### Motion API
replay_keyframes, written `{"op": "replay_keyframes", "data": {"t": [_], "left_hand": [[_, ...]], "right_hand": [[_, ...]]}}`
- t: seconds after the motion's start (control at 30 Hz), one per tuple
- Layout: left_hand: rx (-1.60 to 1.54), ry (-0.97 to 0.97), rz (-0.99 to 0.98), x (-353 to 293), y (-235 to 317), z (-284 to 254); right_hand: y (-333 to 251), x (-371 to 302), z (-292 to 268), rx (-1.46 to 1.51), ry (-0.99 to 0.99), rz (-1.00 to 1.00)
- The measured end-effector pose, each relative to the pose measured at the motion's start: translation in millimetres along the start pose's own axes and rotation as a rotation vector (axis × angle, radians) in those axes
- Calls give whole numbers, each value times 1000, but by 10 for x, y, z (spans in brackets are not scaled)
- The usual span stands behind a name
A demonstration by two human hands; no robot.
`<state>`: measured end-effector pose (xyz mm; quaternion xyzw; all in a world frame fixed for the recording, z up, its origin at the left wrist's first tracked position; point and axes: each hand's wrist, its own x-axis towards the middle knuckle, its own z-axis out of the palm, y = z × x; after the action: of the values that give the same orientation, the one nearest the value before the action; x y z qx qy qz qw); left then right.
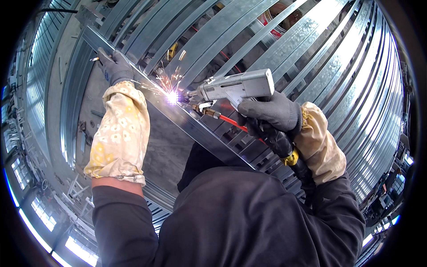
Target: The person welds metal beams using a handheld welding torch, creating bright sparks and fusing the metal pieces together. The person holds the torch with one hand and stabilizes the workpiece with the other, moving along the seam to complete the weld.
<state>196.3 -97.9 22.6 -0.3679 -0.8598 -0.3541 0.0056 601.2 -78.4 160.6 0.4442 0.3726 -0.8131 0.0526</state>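
My right hand (270, 112), in a grey glove, grips a grey pistol-shaped welding gun (235, 86) with a red hose (232, 123) under it. The gun's tip meets a long steel channel bar (200, 130) at a bright spark (172, 97); sparks scatter up and left. My left hand (114, 66), gloved in grey, holds the upper part of the same bar, with a small pale object sticking out at the fingers. Both forearms wear pale flowered sleeve covers.
Many long galvanized steel strips and channels (338, 66) lie side by side beneath and around the bar, running diagonally. A concrete floor strip (93, 102) shows at the left. My dark sweater fills the lower middle.
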Motion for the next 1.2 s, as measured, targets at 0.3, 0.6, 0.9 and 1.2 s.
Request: {"op": "replay_keyframes", "data": {"t": [0.3,0.6,0.9,1.2], "left_hand": [[2,-3,0,2,-7,-21],[-3,-19,-39,-48,138,-77],[-9,-45,-65,-13,103,-59],[-13,-56,-87,-26,95,-61]], "right_hand": [[92,-11,-27,53,-20,-82],[97,-251,-77,15,2,-8],[257,-287,-88,80,6,-27],[308,-239,-100,121,2,15]]}}
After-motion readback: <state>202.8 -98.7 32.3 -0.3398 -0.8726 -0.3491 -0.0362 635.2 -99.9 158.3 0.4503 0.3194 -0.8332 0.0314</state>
